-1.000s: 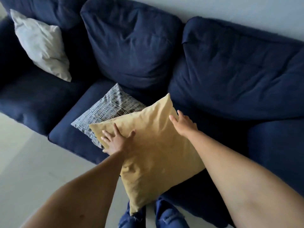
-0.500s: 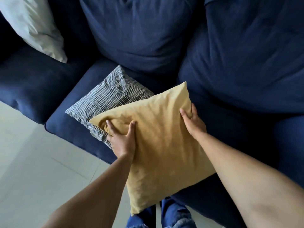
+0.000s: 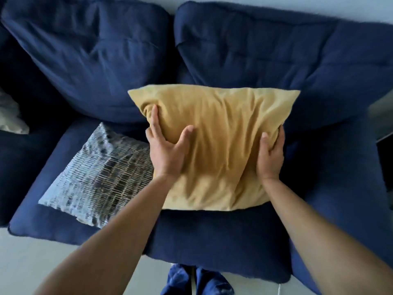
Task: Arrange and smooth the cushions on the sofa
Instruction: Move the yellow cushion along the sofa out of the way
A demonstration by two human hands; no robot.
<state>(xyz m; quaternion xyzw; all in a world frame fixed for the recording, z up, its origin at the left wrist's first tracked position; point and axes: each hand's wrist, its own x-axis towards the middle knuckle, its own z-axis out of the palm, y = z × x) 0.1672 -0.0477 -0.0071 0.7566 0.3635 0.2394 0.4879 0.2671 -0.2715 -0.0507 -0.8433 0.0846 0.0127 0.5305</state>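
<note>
A wrinkled yellow cushion (image 3: 221, 133) is held up over the navy sofa's seat (image 3: 212, 237), in front of the gap between two back cushions. My left hand (image 3: 165, 150) grips its left edge, thumb on the front and fingers wrapped round the side. On the opposite edge my right hand (image 3: 271, 158) clasps it the same way. A grey-and-white patterned cushion (image 3: 95, 177) lies flat on the seat to the left, its right part hidden behind the yellow one and my left arm.
Two big navy back cushions, the left back cushion (image 3: 89, 56) and the right back cushion (image 3: 276, 50), lean against the wall. A white cushion (image 3: 10, 118) shows at the far left edge. Pale floor (image 3: 32, 262) and my blue trouser legs (image 3: 197, 282) lie below the seat's front edge.
Both hands took hold of the yellow cushion's sides, lifted it off the patterned cushion and turned it square, further back and to the right. The view moved right along the sofa.
</note>
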